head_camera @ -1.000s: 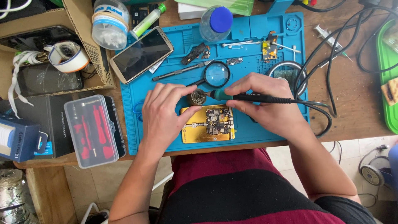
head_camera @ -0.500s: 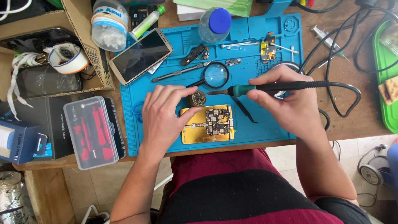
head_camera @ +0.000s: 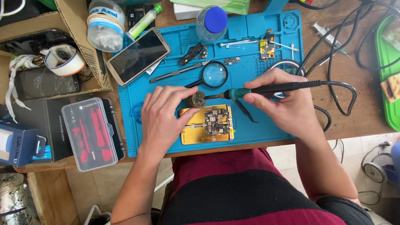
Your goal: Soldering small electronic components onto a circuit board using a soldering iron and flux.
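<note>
My right hand [head_camera: 282,102] grips a soldering iron [head_camera: 271,88] with a black and green handle, held level and pointing left. Its tip rests in a small round tin [head_camera: 197,99] of brass wool. My left hand [head_camera: 163,118] lies flat on the blue work mat [head_camera: 133,125], fingers touching the tin and the left part of a gold holder plate [head_camera: 196,129]. A small circuit board [head_camera: 216,121] sits clamped on that plate, just below the iron. Black tweezers [head_camera: 246,113] lie under my right fingers.
On the mat are a magnifying glass [head_camera: 214,75], a smartphone [head_camera: 138,55], a blue-capped bottle [head_camera: 211,23] and small board parts [head_camera: 266,48]. A clear case of red tools [head_camera: 88,133] sits left. Cardboard box, tape roll [head_camera: 63,60], black cables [head_camera: 341,62] and green tray [head_camera: 387,83] surround.
My right hand lifted the soldering iron away from the board and swung it up, bringing its tip into the round tin. My left hand stayed on the plate.
</note>
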